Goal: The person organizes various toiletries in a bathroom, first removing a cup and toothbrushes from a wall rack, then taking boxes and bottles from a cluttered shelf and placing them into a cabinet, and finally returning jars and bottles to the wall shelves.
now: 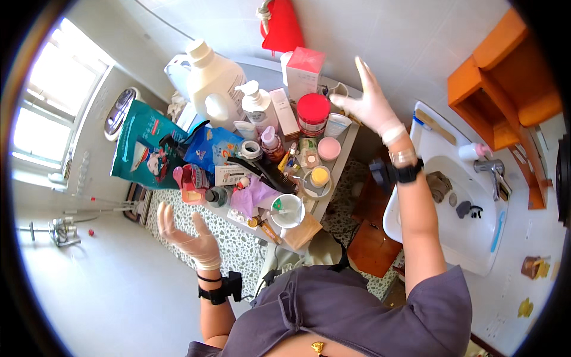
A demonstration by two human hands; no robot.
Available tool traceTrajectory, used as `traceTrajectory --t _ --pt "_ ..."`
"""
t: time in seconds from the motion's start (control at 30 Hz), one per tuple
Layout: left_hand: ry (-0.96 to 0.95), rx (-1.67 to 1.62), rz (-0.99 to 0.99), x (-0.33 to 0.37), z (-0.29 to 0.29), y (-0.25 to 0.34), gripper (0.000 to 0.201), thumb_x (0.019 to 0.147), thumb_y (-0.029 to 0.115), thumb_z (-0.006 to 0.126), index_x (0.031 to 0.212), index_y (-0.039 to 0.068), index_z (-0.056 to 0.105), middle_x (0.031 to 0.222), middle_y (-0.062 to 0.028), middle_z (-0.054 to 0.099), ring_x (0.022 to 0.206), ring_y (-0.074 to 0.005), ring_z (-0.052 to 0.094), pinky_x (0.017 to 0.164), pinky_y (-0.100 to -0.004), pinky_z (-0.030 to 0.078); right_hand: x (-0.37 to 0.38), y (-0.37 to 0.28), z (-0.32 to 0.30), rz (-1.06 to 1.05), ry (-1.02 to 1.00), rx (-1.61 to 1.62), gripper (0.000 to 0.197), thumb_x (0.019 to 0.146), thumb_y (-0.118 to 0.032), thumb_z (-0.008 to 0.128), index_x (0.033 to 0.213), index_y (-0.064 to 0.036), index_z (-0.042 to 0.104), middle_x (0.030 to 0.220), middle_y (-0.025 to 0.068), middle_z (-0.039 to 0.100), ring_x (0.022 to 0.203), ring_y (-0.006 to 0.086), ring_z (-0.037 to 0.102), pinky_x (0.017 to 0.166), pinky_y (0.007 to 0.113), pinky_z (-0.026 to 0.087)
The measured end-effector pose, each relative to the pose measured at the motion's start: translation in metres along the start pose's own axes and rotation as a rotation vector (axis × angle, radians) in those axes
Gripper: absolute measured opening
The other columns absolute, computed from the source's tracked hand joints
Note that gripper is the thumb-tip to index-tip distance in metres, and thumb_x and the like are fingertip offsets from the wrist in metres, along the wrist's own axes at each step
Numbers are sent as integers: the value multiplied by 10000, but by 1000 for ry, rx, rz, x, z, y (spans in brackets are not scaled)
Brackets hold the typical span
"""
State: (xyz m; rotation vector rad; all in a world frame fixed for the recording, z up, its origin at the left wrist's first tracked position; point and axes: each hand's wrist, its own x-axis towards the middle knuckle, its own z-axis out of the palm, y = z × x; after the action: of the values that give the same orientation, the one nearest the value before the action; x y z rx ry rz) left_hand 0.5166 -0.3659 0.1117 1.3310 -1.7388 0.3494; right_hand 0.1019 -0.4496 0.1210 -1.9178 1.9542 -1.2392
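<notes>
My right hand (367, 106), in a thin pale glove, is raised over the right edge of a crowded table with its fingers apart. It holds nothing. Nearest to it are a red-lidded jar (313, 109), a white tube (338, 125) and a tall pink-and-white box (305, 74). My left hand (189, 238), gloved the same way, hovers off the table's front left side, fingers spread and holding nothing. A pink container (193, 191) and a dark bottle (217, 196) stand closest to it. Near the front edge are a white cup (294, 218) and a purple cloth (254, 196).
A large white jug (214, 83), a pump bottle (258, 107), a teal bag (140, 146) and a blue packet (211, 147) crowd the table. At right, a white sink (434, 238) holds dark wet items (439, 185) below a tap (492, 169). An orange wooden cabinet (476, 89) hangs above.
</notes>
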Motion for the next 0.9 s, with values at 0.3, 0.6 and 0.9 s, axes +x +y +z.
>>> traceTrajectory --t 0.3,0.6,0.9 --pt "-185 46 -31 -14 4 43 485 831 59 618 1290 41 462 1313 -163 479 1179 -341 470 995 -427 377 100 50 81 212 -245 81 1175 613 -427 850 1474 7 178 1431 244 374 1333 327 382 1091 367 327" --pt "-216 37 -70 -14 6 47 461 828 30 607 1270 36 479 1296 -169 489 1180 -337 469 996 -427 376 84 33 33 147 -85 399 918 637 -242 873 1352 33 368 1200 170 578 1085 190 573 908 316 490" --pt "-291 -91 52 -8 11 73 559 759 59 686 1279 48 482 1308 -163 484 1187 -325 476 1010 -423 370 18 -8 -124 -155 326 436 708 782 -309 774 1340 -19 448 1209 82 576 1106 163 549 956 312 443"
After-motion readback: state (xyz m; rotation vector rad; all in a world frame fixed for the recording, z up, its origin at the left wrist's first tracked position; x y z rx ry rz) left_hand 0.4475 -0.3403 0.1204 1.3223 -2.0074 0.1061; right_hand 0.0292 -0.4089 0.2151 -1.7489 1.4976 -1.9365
